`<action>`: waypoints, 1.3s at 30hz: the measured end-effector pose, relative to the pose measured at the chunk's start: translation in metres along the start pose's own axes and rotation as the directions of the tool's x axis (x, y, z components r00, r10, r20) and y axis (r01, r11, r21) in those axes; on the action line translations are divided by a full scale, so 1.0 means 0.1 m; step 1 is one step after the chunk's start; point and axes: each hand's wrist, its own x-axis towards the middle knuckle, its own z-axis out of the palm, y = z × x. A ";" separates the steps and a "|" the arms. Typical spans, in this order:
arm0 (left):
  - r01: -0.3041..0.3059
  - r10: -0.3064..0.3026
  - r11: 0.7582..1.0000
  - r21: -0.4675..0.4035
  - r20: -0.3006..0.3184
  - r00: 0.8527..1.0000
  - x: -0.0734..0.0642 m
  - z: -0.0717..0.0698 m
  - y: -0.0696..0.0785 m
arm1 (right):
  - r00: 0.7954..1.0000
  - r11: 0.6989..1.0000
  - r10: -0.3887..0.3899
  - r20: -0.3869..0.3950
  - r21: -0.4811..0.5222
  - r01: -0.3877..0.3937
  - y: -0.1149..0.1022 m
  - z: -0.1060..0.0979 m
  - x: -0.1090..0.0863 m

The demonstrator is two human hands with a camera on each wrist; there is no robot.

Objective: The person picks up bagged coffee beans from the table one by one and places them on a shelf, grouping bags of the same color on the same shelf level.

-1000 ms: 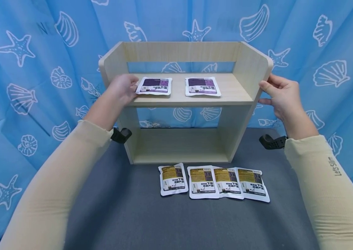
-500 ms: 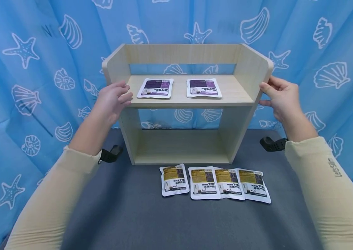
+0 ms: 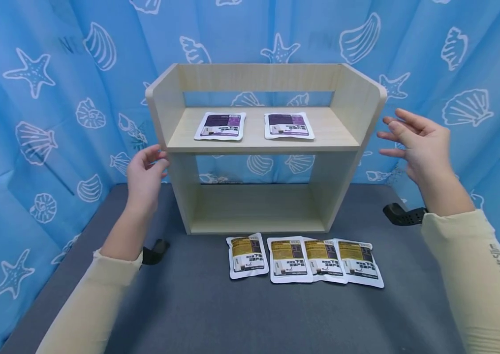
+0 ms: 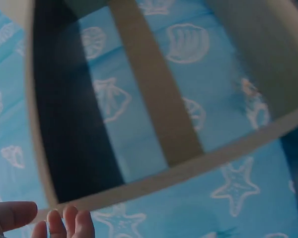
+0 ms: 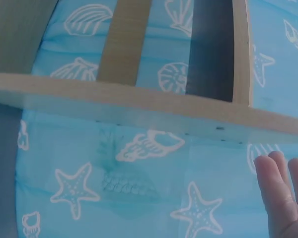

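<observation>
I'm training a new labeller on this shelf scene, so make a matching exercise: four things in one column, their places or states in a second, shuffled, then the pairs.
Things
1. purple packets
2. yellow packets
3. left hand
4. right hand

Places or states
A. in a row on the grey table, in front of the wooden shelf
B. fingers spread, off the shelf's right side panel
C. lying flat on the upper board
D. fingers loosely curled, beside the shelf's left side panel

Pairs: 1-C, 2-A, 3-D, 4-B

Both hands, left [image 3: 145, 173] and right [image 3: 420, 142], now off the shelf [image 3: 259, 142], fingers loose.
</observation>
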 end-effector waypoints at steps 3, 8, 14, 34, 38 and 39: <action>-0.039 0.041 0.998 0.055 -0.047 0.998 -0.01 -0.01 -0.16 | 1.000 0.999 0.004 0.002 -0.047 -0.004 0.02 -0.07 -0.08; -0.065 0.075 0.991 0.114 -0.086 0.993 -0.01 0.02 -0.40 | 1.000 0.998 0.007 0.007 -0.062 -0.007 0.11 -0.20 -0.21; -0.065 0.071 0.986 0.152 -0.036 0.997 0.02 0.01 -0.65 | 1.000 0.992 -0.002 0.009 -0.123 0.003 0.26 -0.33 -0.35; -0.154 0.153 0.987 0.042 0.032 0.988 0.17 0.00 -0.97 | 0.999 0.996 0.037 0.039 -0.082 -0.034 0.68 -0.62 -0.67; -0.145 0.144 0.989 0.035 0.025 0.989 0.17 0.00 -0.98 | 0.997 0.996 0.064 0.041 -0.066 -0.061 0.77 -0.67 -0.74; -0.144 0.144 0.989 0.040 0.017 0.990 0.18 0.00 -0.99 | 0.997 0.996 0.071 0.042 -0.063 -0.069 0.80 -0.69 -0.75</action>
